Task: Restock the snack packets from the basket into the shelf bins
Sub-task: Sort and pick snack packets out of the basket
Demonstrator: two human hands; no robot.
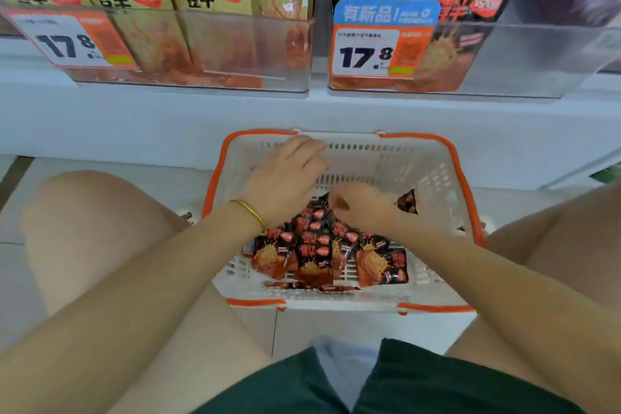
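The snack packets (316, 252) are lying in a loose heap in the near half of the basket (447, 158), which is sitting on the floor between our knees, just below the shelf. Our right hand (366, 208) is hovering over the heap and seems to be pinching a dark packet (408, 202), whose corner is poking out past the knuckles, though blur is keeping us from being sure of the grip. Our left hand (285, 178), wearing a gold bracelet (250, 210), is hanging beside it with its fingers bent down toward the far basket wall. We cannot tell whether it is holding anything. The two hands are close together but not touching.

Above, the right bin (537, 60) is holding matching black packets on its left side only, leaving room to the right. The left bin (295, 60) is standing packed with tan packets. We are judging the restocking as well short of done, since a full heap is waiting in the basket to go up.
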